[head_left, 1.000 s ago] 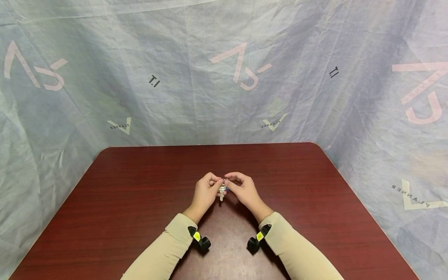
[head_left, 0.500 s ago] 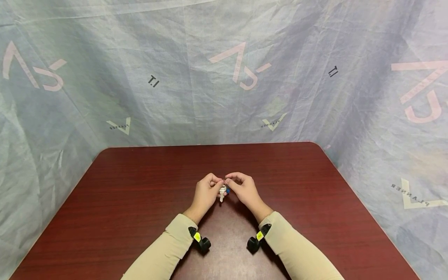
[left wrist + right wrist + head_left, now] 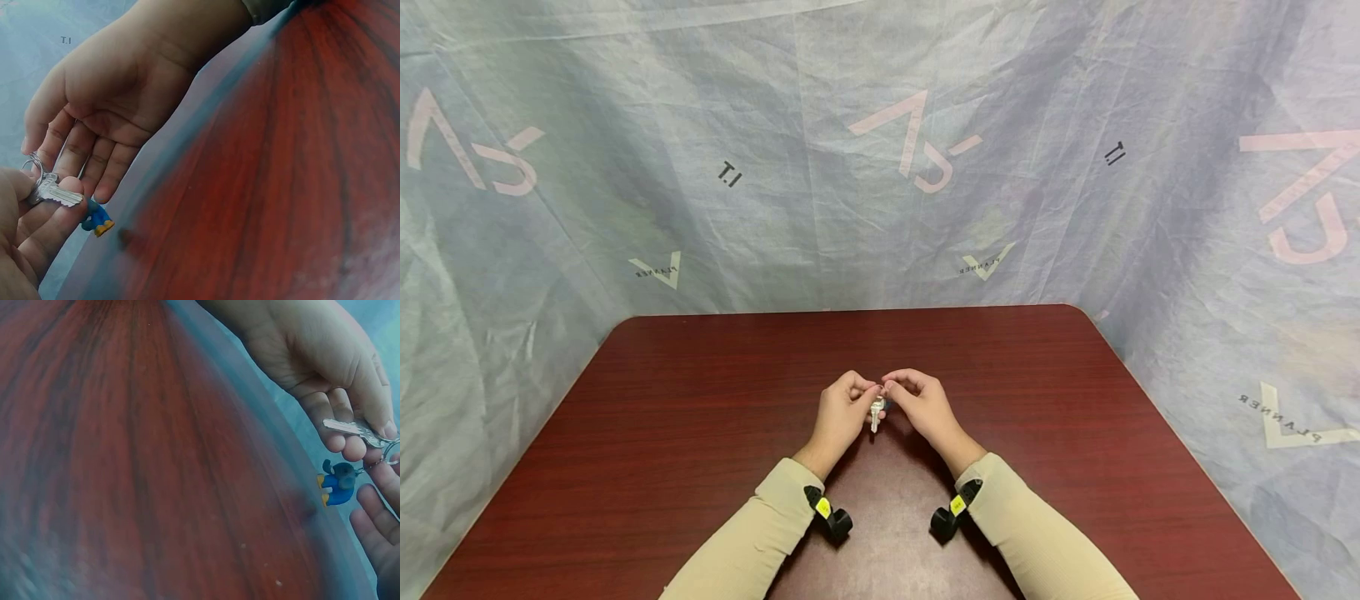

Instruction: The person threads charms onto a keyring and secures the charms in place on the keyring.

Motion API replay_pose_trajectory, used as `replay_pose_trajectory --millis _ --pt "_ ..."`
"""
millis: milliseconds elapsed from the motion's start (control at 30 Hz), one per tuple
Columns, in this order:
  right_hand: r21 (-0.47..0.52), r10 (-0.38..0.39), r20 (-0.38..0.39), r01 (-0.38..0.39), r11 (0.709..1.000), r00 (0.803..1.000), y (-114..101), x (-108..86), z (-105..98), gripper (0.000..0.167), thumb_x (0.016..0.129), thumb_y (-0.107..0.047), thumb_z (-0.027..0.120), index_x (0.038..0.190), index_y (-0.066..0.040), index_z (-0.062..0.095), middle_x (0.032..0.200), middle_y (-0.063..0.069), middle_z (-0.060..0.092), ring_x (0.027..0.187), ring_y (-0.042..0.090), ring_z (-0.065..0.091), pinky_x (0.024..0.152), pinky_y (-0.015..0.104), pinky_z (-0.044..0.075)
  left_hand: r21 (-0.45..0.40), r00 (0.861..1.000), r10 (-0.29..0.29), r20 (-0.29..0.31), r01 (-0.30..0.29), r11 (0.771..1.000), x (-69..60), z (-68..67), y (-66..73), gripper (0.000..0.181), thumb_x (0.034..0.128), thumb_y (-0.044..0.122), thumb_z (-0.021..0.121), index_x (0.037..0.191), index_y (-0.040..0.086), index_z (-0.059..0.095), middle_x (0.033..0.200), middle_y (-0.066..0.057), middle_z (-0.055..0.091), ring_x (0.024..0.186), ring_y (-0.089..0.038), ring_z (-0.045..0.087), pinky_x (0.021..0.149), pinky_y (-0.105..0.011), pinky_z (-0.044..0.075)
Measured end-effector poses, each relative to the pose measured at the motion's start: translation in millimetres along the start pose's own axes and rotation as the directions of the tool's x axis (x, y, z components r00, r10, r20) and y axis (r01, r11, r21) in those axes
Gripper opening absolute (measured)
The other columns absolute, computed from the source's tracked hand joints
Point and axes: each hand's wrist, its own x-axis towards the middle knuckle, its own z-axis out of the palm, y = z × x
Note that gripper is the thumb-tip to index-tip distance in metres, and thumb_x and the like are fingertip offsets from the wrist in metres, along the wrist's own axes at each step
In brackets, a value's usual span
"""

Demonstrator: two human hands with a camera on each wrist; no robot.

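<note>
Beige sleeves [image 3: 748,533] angled inward, left hand [image 3: 839,410] and right hand [image 3: 927,408], fingers curled, pinching one keychain [image 3: 57,195]

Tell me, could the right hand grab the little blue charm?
Probably yes: the blue charm dangles close to the right hand, and nothing seems to stand between them. Its thumb looks busy at the key ring, though, so it may need to let go first.

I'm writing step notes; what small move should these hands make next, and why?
Perhaps the left hand should ease the flat silver metal key along the thin silver metal ring: it pinches the key, the right hand pinches at the ring, and the blue-and-grey elephant charm hangs between the hands. I cannot see the ring's opening.
</note>
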Motion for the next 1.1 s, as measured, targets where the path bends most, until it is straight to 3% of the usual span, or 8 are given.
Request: replay_pose_trajectory --millis 167,300,1100 --pt "0.008 0.013 0.084 -0.014 1.0 0.996 -18.9 -5.2 -3.2 0.026 0.098 -0.006 0.066 0.119 0.01 0.066 0.103 0.024 0.071 0.092 0.024 0.067 0.078 0.022 0.053 -0.018 1.0 -0.01 -0.004 0.01 1.0 0.6 -0.2 0.0 0.006 0.095 -0.005 0.066 0.092 -0.005 0.06 0.079 -0.022 0.073 0.06 -0.028 0.072 0.053 -0.032 0.061" --pt "-0.009 -0.003 0.09 0.004 1.0 0.996 -38.8 -11.9 -3.7 0.026 0.096 -0.002 0.066 0.118 0.013 0.064 0.105 0.025 0.07 0.091 0.017 0.067 0.08 0.023 0.053 -0.022 1.0 -0.031 -0.004 0.031 0.999 0.7 -0.4 1.2 0.006 0.0951 -0.004 0.066 0.093 -0.004 0.061 0.08 -0.021 0.073 0.061 -0.031 0.072 0.054 -0.032 0.061" --pt "-0.061 0.007 0.015 -0.006 0.998 1.0 -40.1 -13.0 -3.2 0.023 0.094 -0.005 0.069 0.11 0.011 0.07 0.097 0.02 0.074 0.083 0.006 0.066 0.076 0.022 0.054 0.001 1.0 -0.024 0.015 0.024 1.0 -0.6 -0.2 -1.7 0.007 0.0969 -0.002 0.065 0.092 -0.003 0.061 0.08 -0.019 0.074 0.06 -0.026 0.072 0.052 -0.032 0.061"
